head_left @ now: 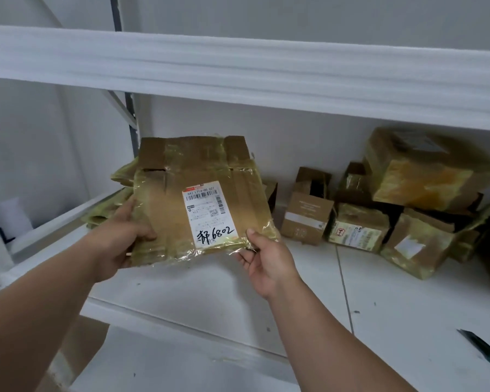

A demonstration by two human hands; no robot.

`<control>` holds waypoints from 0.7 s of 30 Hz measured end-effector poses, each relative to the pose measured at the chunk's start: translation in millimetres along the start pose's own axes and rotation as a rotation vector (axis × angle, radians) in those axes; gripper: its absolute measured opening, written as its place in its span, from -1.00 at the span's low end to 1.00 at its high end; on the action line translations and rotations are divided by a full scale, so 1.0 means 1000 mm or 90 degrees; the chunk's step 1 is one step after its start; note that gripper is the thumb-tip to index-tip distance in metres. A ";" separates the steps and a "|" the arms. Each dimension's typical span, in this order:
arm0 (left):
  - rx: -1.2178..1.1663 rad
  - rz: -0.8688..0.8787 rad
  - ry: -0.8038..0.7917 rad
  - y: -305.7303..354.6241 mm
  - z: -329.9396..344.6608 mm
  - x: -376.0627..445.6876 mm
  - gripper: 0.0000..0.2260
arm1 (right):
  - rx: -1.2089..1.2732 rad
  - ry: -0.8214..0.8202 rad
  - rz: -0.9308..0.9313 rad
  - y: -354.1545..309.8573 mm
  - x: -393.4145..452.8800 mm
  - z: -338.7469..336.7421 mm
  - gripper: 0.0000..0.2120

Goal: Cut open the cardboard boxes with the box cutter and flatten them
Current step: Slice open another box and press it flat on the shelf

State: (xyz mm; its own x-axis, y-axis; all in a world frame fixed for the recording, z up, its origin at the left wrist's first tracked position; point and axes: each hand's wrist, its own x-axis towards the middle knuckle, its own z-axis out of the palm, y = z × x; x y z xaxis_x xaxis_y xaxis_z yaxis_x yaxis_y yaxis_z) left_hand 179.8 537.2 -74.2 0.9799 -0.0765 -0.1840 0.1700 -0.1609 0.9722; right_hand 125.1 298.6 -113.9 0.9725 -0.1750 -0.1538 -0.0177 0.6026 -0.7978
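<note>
Over the white shelf (210, 292), left hand (119, 241) and right hand (266, 261) pinch the flattened, tape-wrapped cardboard box (181, 199) by its lower corners; it looks light, floppy, slick.

Even, soft indoor light, faint shadows. Glare glints on the tape of the flattened box (198, 199); around it, wide-angle edges bow and blur.

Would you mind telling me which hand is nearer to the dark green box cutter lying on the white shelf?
Right. The right hand holds the flattened cardboard box's near right corner, up-left of the dark green box cutter; the left hand grips its left edge, farther away.
</note>
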 end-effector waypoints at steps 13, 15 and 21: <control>0.161 0.234 0.196 0.036 -0.086 0.106 -0.34 | -0.030 0.036 -0.039 0.027 0.081 0.114 -0.74; 0.182 0.288 0.214 0.045 -0.101 0.119 -0.54 | -0.074 0.062 -0.068 0.031 0.096 0.136 -0.83; 0.472 0.397 0.260 0.060 -0.130 0.168 -0.78 | -0.317 0.149 -0.213 0.045 0.126 0.183 -0.48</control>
State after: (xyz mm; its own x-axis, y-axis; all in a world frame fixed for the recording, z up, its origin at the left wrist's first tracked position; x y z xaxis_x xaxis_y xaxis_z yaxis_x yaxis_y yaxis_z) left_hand 367.6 642.2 -28.4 0.8562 -0.0372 0.5153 -0.3473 -0.7799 0.5207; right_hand 289.3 446.2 -62.6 0.8689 -0.4897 0.0720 0.1170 0.0618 -0.9912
